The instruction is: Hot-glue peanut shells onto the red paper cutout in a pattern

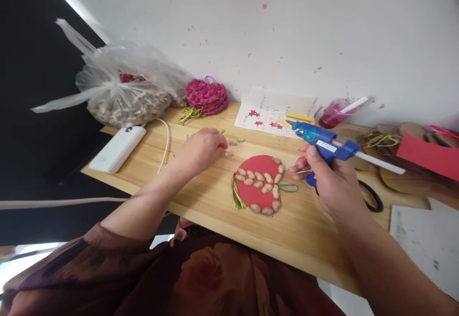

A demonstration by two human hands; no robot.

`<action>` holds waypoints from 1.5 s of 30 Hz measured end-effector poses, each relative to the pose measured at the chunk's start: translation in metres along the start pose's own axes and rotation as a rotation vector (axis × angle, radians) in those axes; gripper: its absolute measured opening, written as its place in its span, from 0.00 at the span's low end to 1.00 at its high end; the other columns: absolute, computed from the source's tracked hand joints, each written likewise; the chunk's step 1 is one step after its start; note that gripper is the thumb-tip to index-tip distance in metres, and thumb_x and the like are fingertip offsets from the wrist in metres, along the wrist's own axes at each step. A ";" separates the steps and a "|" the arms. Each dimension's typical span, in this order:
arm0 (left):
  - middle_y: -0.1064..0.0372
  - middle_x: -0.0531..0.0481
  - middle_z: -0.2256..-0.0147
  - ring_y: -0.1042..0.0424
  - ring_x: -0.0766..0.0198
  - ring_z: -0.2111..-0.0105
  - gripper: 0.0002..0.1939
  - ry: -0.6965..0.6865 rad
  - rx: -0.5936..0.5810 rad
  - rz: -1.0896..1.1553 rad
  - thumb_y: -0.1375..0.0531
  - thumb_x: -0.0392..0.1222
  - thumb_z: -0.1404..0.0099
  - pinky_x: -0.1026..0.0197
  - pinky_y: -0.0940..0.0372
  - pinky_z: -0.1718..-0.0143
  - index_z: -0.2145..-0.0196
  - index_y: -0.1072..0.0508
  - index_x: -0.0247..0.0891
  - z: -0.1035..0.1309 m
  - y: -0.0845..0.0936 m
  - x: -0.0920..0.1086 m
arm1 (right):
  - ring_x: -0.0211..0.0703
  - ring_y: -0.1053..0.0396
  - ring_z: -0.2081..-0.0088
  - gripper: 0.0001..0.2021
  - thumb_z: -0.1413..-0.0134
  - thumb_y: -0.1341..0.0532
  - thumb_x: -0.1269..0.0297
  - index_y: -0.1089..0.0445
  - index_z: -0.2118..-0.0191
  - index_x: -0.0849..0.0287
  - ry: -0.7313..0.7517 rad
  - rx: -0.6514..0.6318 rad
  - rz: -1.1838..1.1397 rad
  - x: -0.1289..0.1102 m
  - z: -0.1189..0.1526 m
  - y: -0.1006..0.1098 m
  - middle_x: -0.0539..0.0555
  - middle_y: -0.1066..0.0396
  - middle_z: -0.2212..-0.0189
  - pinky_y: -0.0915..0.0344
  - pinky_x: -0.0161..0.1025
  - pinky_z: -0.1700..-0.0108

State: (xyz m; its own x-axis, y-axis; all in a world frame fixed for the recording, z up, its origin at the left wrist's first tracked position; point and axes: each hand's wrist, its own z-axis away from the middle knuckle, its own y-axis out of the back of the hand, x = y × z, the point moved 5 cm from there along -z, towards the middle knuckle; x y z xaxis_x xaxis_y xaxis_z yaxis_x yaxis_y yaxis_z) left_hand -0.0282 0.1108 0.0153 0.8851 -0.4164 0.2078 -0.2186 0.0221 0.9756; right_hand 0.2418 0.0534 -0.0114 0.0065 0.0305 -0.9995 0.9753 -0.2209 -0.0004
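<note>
My right hand (333,177) grips a blue hot glue gun (319,141), its nozzle pointing left and a white glue stick jutting from its back. Curled over the table, my left hand (204,151) has its fingertips beside several loose peanuts (233,142); whether one is between the fingers is hidden. Between the hands lies a red heart-like cutout (249,194). Peanuts (258,176) sit on it in two slanting rows and along part of its edge. A yellow-green tassel (237,194) hangs at its left, and a teal loop (289,188) sticks out at its right.
At the left stand a tied plastic bag of shells (125,98) and a white power bank (118,149) with its cable. Behind are stacked magenta discs (207,97), paper with red stars (265,103) and a cup (337,113). Black-handled scissors (376,203) and red card (426,156) lie right.
</note>
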 end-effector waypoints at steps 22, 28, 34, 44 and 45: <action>0.24 0.43 0.64 0.28 0.51 0.58 0.11 -0.115 0.023 -0.121 0.44 0.34 0.33 0.53 0.34 0.57 0.65 0.20 0.36 -0.004 -0.023 0.019 | 0.39 0.26 0.75 0.17 0.47 0.31 0.45 0.29 0.65 0.54 -0.006 -0.035 0.009 0.000 0.000 -0.002 0.48 0.29 0.76 0.27 0.35 0.75; 0.23 0.45 0.65 0.26 0.57 0.62 0.05 0.043 -0.018 0.403 0.38 0.37 0.36 0.56 0.34 0.57 0.66 0.21 0.36 -0.011 -0.011 0.015 | 0.37 0.28 0.76 0.15 0.44 0.33 0.47 0.28 0.64 0.54 0.001 -0.060 -0.027 -0.003 0.001 -0.002 0.48 0.29 0.75 0.31 0.33 0.78; 0.31 0.52 0.73 0.33 0.70 0.73 0.16 0.151 -0.294 1.630 0.27 0.46 0.46 0.68 0.38 0.71 0.67 0.23 0.33 -0.027 -0.004 0.036 | 0.32 0.33 0.80 0.15 0.42 0.34 0.49 0.28 0.60 0.55 0.030 -0.034 -0.110 -0.013 0.003 0.002 0.47 0.29 0.72 0.35 0.31 0.80; 0.33 0.51 0.71 0.32 0.72 0.73 0.14 0.175 -0.459 2.003 0.26 0.42 0.44 0.70 0.33 0.70 0.68 0.25 0.30 -0.039 -0.044 0.054 | 0.31 0.34 0.81 0.15 0.34 0.41 0.50 0.29 0.62 0.57 0.093 -0.135 0.008 -0.028 0.021 -0.003 0.49 0.27 0.71 0.35 0.32 0.78; 0.33 0.51 0.71 0.32 0.72 0.73 0.14 0.172 -0.468 2.002 0.26 0.42 0.44 0.70 0.33 0.70 0.68 0.25 0.30 -0.039 -0.046 0.053 | 0.31 0.34 0.81 0.15 0.34 0.41 0.50 0.28 0.61 0.57 0.098 -0.147 0.042 -0.028 0.024 -0.004 0.49 0.28 0.73 0.35 0.32 0.78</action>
State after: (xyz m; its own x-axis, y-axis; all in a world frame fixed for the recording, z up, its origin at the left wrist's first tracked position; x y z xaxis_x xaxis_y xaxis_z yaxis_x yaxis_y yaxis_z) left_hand 0.0447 0.1234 -0.0162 -0.3687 0.5449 0.7530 -0.6473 0.4309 -0.6288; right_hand 0.2322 0.0304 0.0156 0.0622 0.1212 -0.9907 0.9955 -0.0791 0.0528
